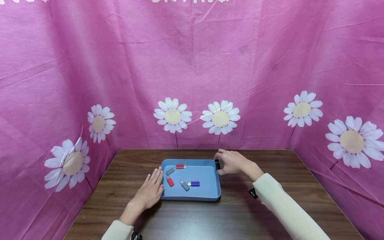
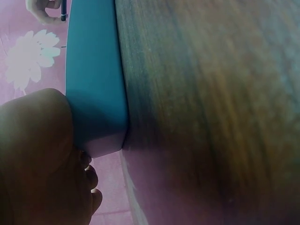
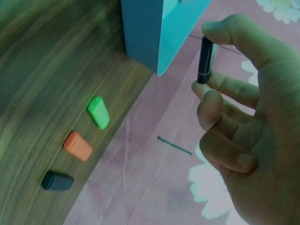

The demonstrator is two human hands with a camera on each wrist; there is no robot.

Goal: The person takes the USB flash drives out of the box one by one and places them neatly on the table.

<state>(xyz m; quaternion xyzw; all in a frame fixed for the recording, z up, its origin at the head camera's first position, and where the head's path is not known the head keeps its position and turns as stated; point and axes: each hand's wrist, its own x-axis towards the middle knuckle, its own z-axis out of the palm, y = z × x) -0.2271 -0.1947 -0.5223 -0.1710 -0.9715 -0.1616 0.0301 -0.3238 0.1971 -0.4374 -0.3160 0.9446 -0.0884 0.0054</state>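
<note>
In the head view my right hand point(image 1: 232, 162) is at the right rim of a blue tray point(image 1: 207, 196). It pinches a black USB stick point(image 3: 205, 61) lengthwise between thumb and fingertip, in the air by the tray wall. My left hand point(image 1: 149, 190) lies with straight fingers against the tray's left side, thumb at the near left corner. Inside the tray are a purple USB stick point(image 1: 195, 184), a red one point(image 1: 170, 181), another red one point(image 1: 180, 166), a grey one point(image 1: 184, 185) and a second grey one point(image 1: 171, 171).
In the right wrist view, a green stick point(image 3: 98, 112), an orange stick point(image 3: 78, 146) and a black stick point(image 3: 57, 181) lie on the wooden table point(image 1: 270, 163) beside the tray; the right arm hides them in the head view. A pink flowered cloth point(image 1: 192, 76) hangs behind.
</note>
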